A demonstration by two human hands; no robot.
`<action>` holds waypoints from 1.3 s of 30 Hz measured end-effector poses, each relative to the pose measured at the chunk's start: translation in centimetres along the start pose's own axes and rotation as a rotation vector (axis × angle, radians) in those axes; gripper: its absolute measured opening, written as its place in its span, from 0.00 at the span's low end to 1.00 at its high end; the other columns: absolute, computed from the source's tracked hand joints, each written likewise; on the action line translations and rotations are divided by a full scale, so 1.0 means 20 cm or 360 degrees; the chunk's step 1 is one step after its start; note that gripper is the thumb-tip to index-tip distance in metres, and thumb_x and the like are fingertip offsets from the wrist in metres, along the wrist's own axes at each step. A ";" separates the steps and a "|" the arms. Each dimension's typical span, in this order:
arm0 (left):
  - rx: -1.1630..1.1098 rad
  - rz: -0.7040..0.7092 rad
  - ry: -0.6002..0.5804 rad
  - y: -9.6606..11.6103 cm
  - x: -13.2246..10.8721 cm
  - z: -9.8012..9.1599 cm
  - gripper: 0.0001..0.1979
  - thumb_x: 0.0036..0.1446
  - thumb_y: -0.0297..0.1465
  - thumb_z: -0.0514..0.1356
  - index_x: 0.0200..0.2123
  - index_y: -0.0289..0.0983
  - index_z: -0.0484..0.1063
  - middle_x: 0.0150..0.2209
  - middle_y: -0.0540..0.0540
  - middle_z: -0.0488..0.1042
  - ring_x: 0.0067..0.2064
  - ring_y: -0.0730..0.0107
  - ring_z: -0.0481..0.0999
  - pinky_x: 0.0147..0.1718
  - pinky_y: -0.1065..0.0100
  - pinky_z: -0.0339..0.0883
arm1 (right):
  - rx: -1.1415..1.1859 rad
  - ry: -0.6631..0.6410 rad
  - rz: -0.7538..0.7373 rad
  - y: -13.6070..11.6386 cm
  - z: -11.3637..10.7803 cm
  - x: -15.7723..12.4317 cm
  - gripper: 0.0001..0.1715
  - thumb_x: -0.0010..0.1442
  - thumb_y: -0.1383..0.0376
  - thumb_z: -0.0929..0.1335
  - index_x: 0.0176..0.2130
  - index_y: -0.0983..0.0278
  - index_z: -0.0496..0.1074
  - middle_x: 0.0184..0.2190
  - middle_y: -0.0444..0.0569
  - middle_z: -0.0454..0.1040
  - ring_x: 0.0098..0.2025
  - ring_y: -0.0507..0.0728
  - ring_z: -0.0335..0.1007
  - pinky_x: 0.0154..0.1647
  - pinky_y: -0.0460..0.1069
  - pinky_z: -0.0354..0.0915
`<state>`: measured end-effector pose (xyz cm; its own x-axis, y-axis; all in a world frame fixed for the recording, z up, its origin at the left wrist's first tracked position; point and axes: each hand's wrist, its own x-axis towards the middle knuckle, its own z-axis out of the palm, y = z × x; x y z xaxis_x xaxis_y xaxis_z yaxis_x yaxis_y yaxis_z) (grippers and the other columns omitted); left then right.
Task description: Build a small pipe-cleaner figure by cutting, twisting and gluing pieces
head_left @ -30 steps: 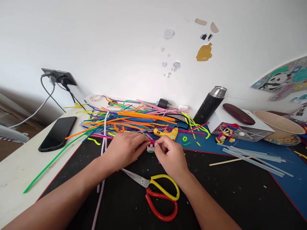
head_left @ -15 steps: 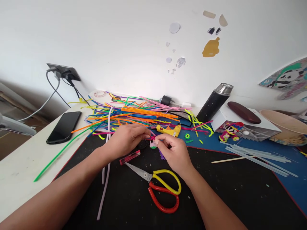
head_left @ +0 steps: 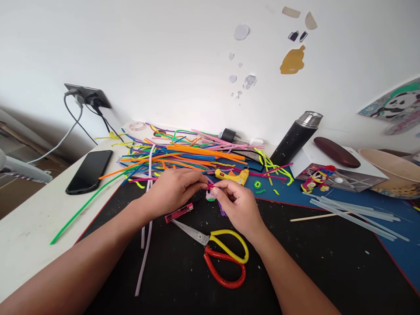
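Between the fingertips of both hands is a short magenta pipe cleaner. My left hand pinches its left end, and my right hand pinches it from the right, the fingertips almost meeting. Just below them sits a small white and green fuzzy piece, partly hidden by my right hand; purple strands show beside it. Scissors with one yellow and one red handle lie nearer me, blades apart. Their tip is by a dark red lighter. Pale lilac pipe cleaners pass beneath my left wrist.
A pile of coloured pipe cleaners covers the back of the desk. Behind my hands lies a yellow glue gun. Glue sticks, a fuzzy figure and a black flask stand or lie right. A phone lies left.
The camera view has shifted slightly. My fingertips stay together on the magenta pipe cleaner, more of which now shows between them.
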<state>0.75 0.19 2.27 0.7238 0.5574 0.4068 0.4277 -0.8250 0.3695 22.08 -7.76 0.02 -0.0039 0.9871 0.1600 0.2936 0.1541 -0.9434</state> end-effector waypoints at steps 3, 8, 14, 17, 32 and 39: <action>-0.0010 -0.0003 -0.0018 0.00 0.00 0.00 0.09 0.73 0.29 0.58 0.43 0.40 0.79 0.40 0.49 0.86 0.37 0.66 0.84 0.37 0.70 0.68 | -0.0006 0.0010 -0.0017 0.00 0.00 0.00 0.13 0.70 0.58 0.69 0.36 0.62 0.77 0.23 0.41 0.71 0.22 0.51 0.60 0.23 0.46 0.57; -0.0132 -0.0120 -0.0096 -0.01 0.01 -0.03 0.09 0.73 0.30 0.58 0.44 0.40 0.80 0.40 0.49 0.86 0.38 0.67 0.84 0.37 0.71 0.68 | -0.0111 0.0019 -0.0046 -0.01 -0.01 0.00 0.14 0.70 0.58 0.68 0.36 0.63 0.79 0.23 0.42 0.73 0.23 0.51 0.61 0.25 0.47 0.57; -0.0234 -0.0195 -0.0243 -0.04 0.00 -0.05 0.10 0.71 0.28 0.57 0.43 0.40 0.79 0.36 0.50 0.84 0.36 0.69 0.82 0.36 0.72 0.67 | -0.0237 -0.0025 -0.0100 -0.02 -0.02 0.00 0.15 0.70 0.58 0.68 0.38 0.62 0.82 0.27 0.45 0.78 0.27 0.54 0.70 0.30 0.47 0.63; -0.0263 -0.0196 -0.0257 -0.03 0.01 -0.06 0.11 0.71 0.29 0.56 0.42 0.40 0.79 0.35 0.50 0.83 0.35 0.69 0.81 0.36 0.72 0.66 | -0.0244 -0.0044 -0.0108 -0.02 -0.02 0.00 0.16 0.71 0.57 0.68 0.38 0.61 0.82 0.27 0.44 0.78 0.27 0.54 0.70 0.30 0.48 0.63; 0.0249 -0.0557 -0.0931 0.00 -0.02 -0.15 0.10 0.55 0.35 0.69 0.23 0.42 0.76 0.22 0.49 0.76 0.23 0.62 0.74 0.22 0.66 0.51 | 0.0049 0.0090 0.0026 -0.01 -0.01 0.00 0.18 0.71 0.53 0.68 0.38 0.63 0.79 0.19 0.40 0.67 0.20 0.51 0.63 0.22 0.45 0.59; 0.0315 -0.0536 -0.1046 0.05 -0.02 -0.11 0.07 0.54 0.34 0.68 0.24 0.43 0.77 0.22 0.47 0.77 0.25 0.58 0.75 0.24 0.65 0.56 | 0.0007 0.0123 -0.0005 -0.02 -0.01 0.01 0.18 0.70 0.53 0.68 0.35 0.63 0.77 0.20 0.39 0.65 0.20 0.51 0.60 0.22 0.45 0.56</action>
<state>-0.28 -0.66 4.36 0.6841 0.6625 -0.3052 0.7265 -0.6563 0.2038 22.11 -7.71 0.38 0.0691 0.9804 0.1845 0.2895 0.1572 -0.9442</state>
